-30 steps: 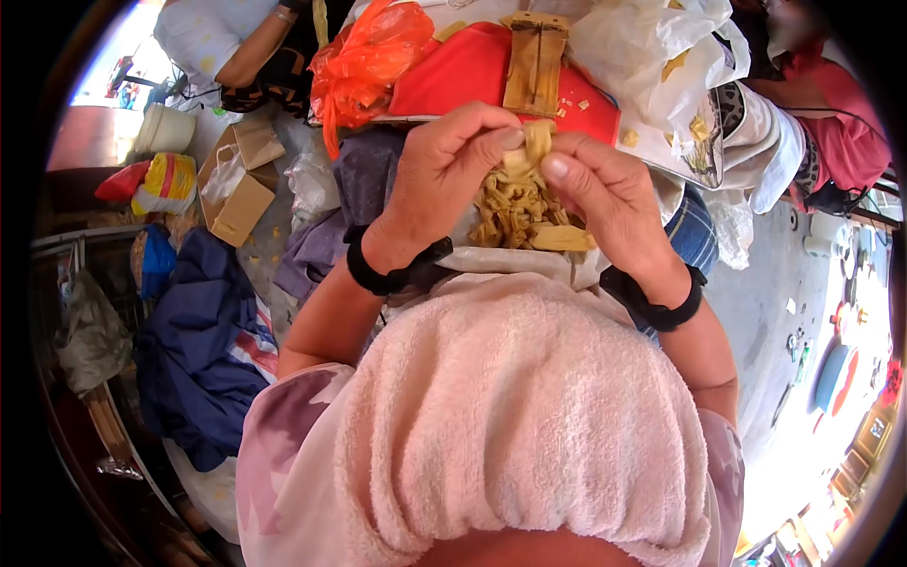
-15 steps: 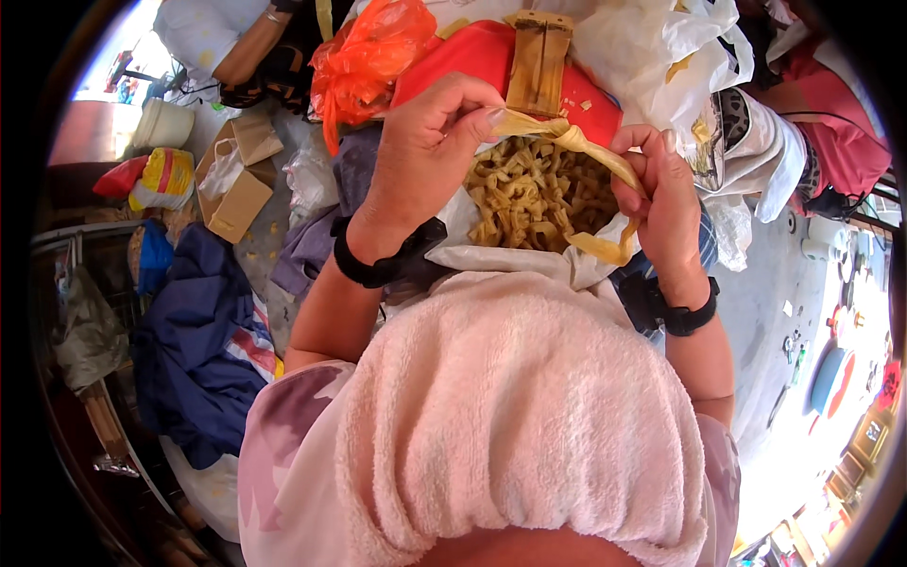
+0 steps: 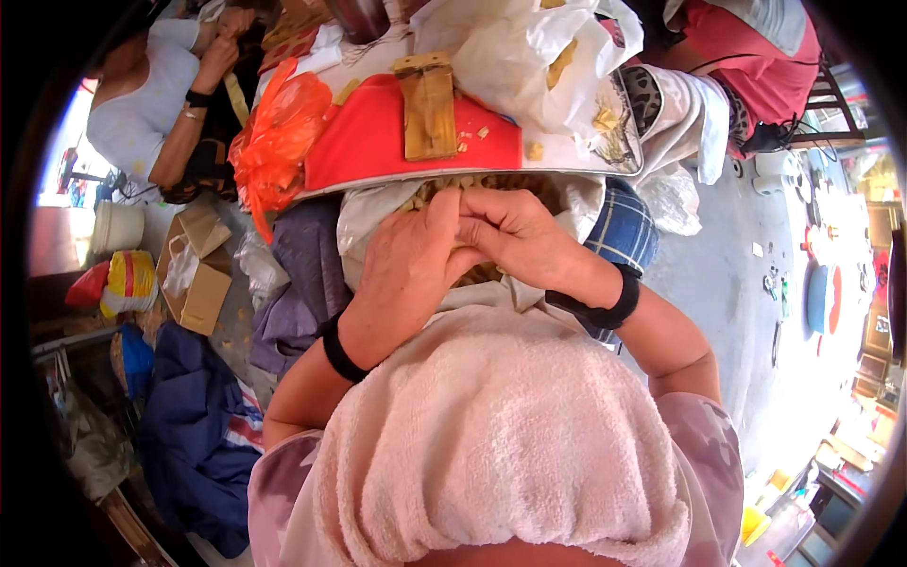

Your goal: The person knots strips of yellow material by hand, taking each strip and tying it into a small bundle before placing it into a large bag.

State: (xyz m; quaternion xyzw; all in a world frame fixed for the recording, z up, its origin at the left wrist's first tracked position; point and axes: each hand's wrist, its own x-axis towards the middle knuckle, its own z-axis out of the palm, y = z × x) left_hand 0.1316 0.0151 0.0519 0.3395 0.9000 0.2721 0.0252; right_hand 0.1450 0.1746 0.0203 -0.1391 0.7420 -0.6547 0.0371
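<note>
My left hand [image 3: 406,250] and my right hand [image 3: 524,236] meet over a pale sack [image 3: 357,217] in front of my body. Fingers of both are closed and pressed together at the tips. The tan, pliable strip that they held a moment ago is now hidden behind them. Inside the sack lie many small knotted tan strips [image 3: 482,180], mostly covered by my hands. Just beyond the sack, a wooden block [image 3: 429,118] rests on a red mat [image 3: 354,128] at the table's near side, with small tan scraps beside it.
An orange-red plastic bag [image 3: 279,132] hangs at the table's left, and a white plastic bag [image 3: 520,47] stands on its right. One person [image 3: 132,118] sits at upper left, another [image 3: 746,47] at upper right. A cardboard box [image 3: 203,293] and dark blue cloth [image 3: 194,435] lie left.
My hands have come together from either side of the stretched, knotted strip, which no longer shows. The view has shifted, revealing more of the table and the person at left.
</note>
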